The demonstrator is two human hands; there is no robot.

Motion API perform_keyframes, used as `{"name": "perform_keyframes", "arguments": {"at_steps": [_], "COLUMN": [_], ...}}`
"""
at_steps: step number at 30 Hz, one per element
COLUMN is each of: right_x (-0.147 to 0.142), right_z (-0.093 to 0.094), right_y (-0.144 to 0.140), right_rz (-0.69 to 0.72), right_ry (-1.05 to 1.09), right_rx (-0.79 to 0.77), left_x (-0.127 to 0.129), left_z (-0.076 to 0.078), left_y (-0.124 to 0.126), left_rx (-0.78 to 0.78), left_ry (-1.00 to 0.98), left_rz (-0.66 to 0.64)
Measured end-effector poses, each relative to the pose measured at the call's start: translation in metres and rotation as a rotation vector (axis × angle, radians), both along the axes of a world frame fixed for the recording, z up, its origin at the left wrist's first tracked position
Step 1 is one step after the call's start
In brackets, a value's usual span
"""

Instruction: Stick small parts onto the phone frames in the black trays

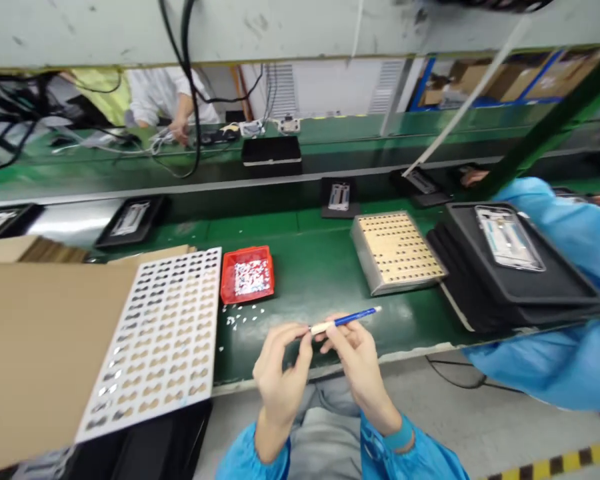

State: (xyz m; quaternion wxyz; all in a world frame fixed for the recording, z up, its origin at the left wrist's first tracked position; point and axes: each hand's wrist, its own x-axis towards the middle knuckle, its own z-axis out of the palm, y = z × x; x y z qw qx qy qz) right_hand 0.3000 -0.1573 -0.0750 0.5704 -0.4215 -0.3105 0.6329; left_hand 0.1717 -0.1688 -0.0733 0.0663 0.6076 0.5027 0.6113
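Head view: your right hand (357, 363) pinches a slim blue pen-like tool with a pale tip end (347, 321), fingers curled round it, tool lying almost level and pointing right, held just above the near edge of the green counter (320, 267). Your left hand (280, 373) is half closed, fingertips meeting the pale end of the tool; whether it holds a tiny part there, cannot tell. Both hands sit close together, touching at the tool.

Left of the hands, a white perforated sheet with rows of cut-outs (155, 340) lies tilted over a brown cardboard box (40, 353). Just behind it, a small red plastic bin of tiny silvery parts (247, 275); loose bits of the same (243, 317) are scattered on the counter in front of the bin. Right of centre, a square metal block with a tan grid of holes (397, 250). Beside it, touching, stacked black trays (520, 280) with a white phone frame (507, 237) on top. A co-worker's light blue sleeve (570, 233) reaches over those trays.
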Motion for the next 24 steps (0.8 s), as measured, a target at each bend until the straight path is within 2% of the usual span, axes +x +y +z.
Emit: {"name": "perform_keyframes", "arguments": {"at_steps": [5, 8, 13, 16, 20, 24], "right_x": [0.0, 0.0, -0.004, -0.008, -0.008, 0.004], "right_z": [0.0, 0.0, -0.003, -0.002, 0.0, -0.008], "right_y": [-0.002, -0.002, 0.001, 0.005, 0.014, 0.024], "right_rz": [-0.052, -0.059, -0.008, 0.066, 0.091, 0.037], "right_ry": [-0.101, -0.125, 0.02, 0.126, 0.132, -0.039], "right_rx": [0.053, 0.053, -0.043, -0.132, -0.18, -0.14], "left_x": [0.001, 0.0, -0.001, -0.007, -0.037, -0.091], "left_z": [-0.002, -0.006, -0.009, -0.007, 0.004, 0.019], "left_y": [-0.001, -0.001, 0.003, 0.002, 0.002, 0.033], "left_rx": [-0.134, -0.158, -0.081, -0.114, -0.181, -0.19], "left_ry": [-0.12, -0.144, -0.033, -0.016, -0.051, 0.085], "left_rz": [-0.035, -0.039, 0.005, -0.021, -0.05, 0.002]}}
